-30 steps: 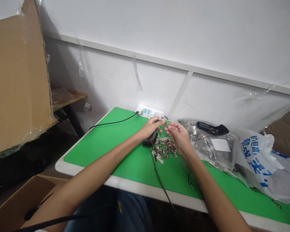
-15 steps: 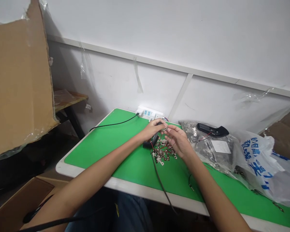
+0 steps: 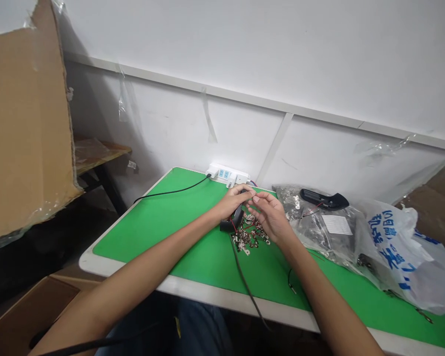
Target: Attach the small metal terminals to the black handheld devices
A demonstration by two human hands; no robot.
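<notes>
My left hand (image 3: 233, 201) and my right hand (image 3: 269, 216) meet over the middle of the green mat (image 3: 163, 227). Both pinch a small metal part with thin wire between their fingertips; the part is too small to name closely. Just below them lies a heap of small metal terminals with red and black wires (image 3: 249, 236). A black tool (image 3: 231, 222) with a dark cable running toward me lies under my left hand.
A white power strip (image 3: 227, 174) sits at the mat's far edge with a black cord leading left. Clear bags of metal parts (image 3: 319, 222), a black handle-shaped part (image 3: 324, 199) and a white and blue plastic bag (image 3: 404, 252) lie right. Cardboard (image 3: 25, 123) stands left.
The two hands have drawn slightly closer together over the heap. The view has shifted a little; nothing on the mat has moved.
</notes>
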